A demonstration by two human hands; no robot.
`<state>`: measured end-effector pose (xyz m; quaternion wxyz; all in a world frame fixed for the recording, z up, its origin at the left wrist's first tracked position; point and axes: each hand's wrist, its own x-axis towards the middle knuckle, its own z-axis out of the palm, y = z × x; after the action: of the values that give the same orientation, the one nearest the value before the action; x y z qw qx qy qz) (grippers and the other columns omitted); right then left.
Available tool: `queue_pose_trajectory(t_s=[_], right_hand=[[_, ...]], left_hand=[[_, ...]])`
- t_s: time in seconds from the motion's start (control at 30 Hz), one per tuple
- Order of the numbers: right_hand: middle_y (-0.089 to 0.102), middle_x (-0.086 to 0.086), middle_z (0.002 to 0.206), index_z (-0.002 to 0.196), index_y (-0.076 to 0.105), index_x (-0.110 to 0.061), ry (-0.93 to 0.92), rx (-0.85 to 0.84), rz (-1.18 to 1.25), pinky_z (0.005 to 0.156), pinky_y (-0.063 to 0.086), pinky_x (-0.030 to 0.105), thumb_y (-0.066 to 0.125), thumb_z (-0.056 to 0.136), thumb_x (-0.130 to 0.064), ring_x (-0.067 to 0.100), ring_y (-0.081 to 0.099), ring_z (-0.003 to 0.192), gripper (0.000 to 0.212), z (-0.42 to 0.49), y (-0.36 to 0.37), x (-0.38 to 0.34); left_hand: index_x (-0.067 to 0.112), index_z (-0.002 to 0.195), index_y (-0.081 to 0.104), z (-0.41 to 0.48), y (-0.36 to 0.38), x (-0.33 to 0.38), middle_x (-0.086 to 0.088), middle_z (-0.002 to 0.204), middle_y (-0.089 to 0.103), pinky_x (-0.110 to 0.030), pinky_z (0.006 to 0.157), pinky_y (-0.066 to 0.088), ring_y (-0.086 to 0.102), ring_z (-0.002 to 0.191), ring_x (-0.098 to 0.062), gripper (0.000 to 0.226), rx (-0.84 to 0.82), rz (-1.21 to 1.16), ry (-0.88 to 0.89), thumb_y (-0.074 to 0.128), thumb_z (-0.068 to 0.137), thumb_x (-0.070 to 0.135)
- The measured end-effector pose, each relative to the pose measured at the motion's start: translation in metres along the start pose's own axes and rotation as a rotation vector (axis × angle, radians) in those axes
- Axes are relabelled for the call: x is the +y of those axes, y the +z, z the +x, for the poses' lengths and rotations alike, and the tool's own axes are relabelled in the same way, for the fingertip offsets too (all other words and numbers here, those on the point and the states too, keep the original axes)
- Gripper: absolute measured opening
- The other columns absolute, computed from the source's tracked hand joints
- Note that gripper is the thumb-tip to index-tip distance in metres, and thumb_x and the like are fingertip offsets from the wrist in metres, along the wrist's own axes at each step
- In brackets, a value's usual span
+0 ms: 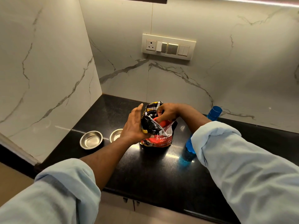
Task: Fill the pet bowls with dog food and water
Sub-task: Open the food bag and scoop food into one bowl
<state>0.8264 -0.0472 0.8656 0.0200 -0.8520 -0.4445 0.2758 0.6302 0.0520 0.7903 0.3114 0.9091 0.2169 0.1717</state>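
A red and black dog food bag stands on the black counter. My left hand grips the bag's left side near its folded top. My right hand pinches the crumpled top edge of the bag from the right. Two small steel bowls sit to the left of the bag: one shows fully and looks empty, the other is half hidden behind my left wrist. A blue water bottle stands to the right, mostly hidden behind my right forearm.
Marble walls close the counter at the back and left, forming a corner. A switch panel with a socket hangs on the back wall. Cabinet doors with handles sit below the counter's front edge.
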Motion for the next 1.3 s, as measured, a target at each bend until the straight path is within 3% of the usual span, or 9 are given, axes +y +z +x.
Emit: queue_pose_trajectory(t_s=[0.1,0.2,0.37,0.47,0.6,0.73,0.87,1.1,1.3], right_hand=[[0.070,0.004,0.110,0.103,0.068,-0.020,-0.007,0.091,0.036,0.081,0.057,0.038,0.077,0.089,-0.047,0.024,0.067,0.103,0.032,0.000,0.002,0.004],[0.071,0.006,0.111,0.104,0.067,-0.020,-0.035,0.187,0.125,0.090,0.061,0.042,0.081,0.086,-0.036,0.026,0.068,0.105,0.028,-0.003,0.001,0.008],[0.069,0.003,0.106,0.107,0.067,-0.019,-0.058,0.323,0.241,0.078,0.055,0.030,0.083,0.087,-0.035,0.020,0.066,0.097,0.030,-0.022,0.005,0.011],[0.069,0.004,0.114,0.115,0.068,-0.016,-0.060,0.475,0.288,0.083,0.058,0.033,0.080,0.089,-0.028,0.021,0.067,0.100,0.031,-0.042,0.015,0.007],[0.070,0.000,0.113,0.112,0.068,-0.020,-0.045,0.600,0.345,0.078,0.054,0.031,0.080,0.089,-0.024,0.011,0.062,0.083,0.026,-0.077,0.027,-0.002],[0.068,-0.008,0.094,0.104,0.068,-0.024,0.027,0.717,0.404,0.069,0.049,0.026,0.081,0.087,-0.027,0.004,0.061,0.075,0.022,-0.117,0.036,-0.014],[0.072,0.003,0.102,0.110,0.069,-0.021,0.083,0.804,0.418,0.074,0.055,0.027,0.081,0.088,-0.035,0.018,0.070,0.089,0.029,-0.162,0.047,-0.028],[0.068,-0.003,0.111,0.112,0.069,-0.019,0.141,0.960,0.494,0.085,0.057,0.032,0.078,0.090,-0.025,0.018,0.069,0.097,0.024,-0.245,0.051,-0.039],[0.073,0.010,0.110,0.114,0.070,-0.008,0.075,1.162,0.795,0.082,0.056,0.033,0.077,0.095,-0.021,0.023,0.069,0.098,0.025,-0.314,0.030,-0.032]], left_hand=[[0.041,0.163,0.000,-0.004,0.006,-0.005,-0.005,0.159,0.032,-0.050,0.116,0.042,0.035,0.147,-0.026,0.143,-0.060,-0.046,-0.051,0.098,0.059,0.038],[0.037,0.163,0.008,-0.003,0.007,-0.006,-0.004,0.159,0.036,-0.049,0.118,0.041,0.035,0.148,-0.025,0.135,-0.079,-0.055,-0.071,0.097,0.061,0.037],[0.024,0.162,0.021,0.002,-0.002,0.003,-0.004,0.155,0.041,-0.046,0.120,0.039,0.037,0.145,-0.024,0.123,-0.088,0.000,-0.043,0.095,0.064,0.036],[0.020,0.162,0.020,0.001,-0.012,0.011,-0.005,0.156,0.039,-0.045,0.119,0.040,0.036,0.145,-0.024,0.121,-0.060,0.039,0.003,0.092,0.067,0.040],[0.019,0.164,0.019,-0.008,-0.031,0.024,-0.005,0.161,0.034,-0.045,0.121,0.039,0.034,0.149,-0.025,0.112,-0.016,0.083,0.064,0.085,0.076,0.041],[0.022,0.163,0.019,-0.021,-0.052,0.033,-0.003,0.162,0.033,-0.046,0.122,0.038,0.033,0.151,-0.025,0.106,-0.041,0.115,0.136,0.082,0.081,0.043],[0.024,0.158,0.025,-0.039,-0.071,0.045,-0.002,0.157,0.037,-0.047,0.118,0.043,0.040,0.146,-0.025,0.097,-0.036,0.109,0.216,0.082,0.081,0.040],[0.018,0.158,0.032,-0.066,-0.099,0.096,-0.008,0.161,0.035,-0.047,0.120,0.040,0.038,0.148,-0.029,0.090,-0.018,0.112,0.372,0.081,0.084,0.034],[0.010,0.153,0.039,-0.088,-0.118,0.155,-0.013,0.155,0.041,-0.046,0.115,0.045,0.043,0.141,-0.031,0.083,0.056,0.101,0.496,0.081,0.085,0.034]])
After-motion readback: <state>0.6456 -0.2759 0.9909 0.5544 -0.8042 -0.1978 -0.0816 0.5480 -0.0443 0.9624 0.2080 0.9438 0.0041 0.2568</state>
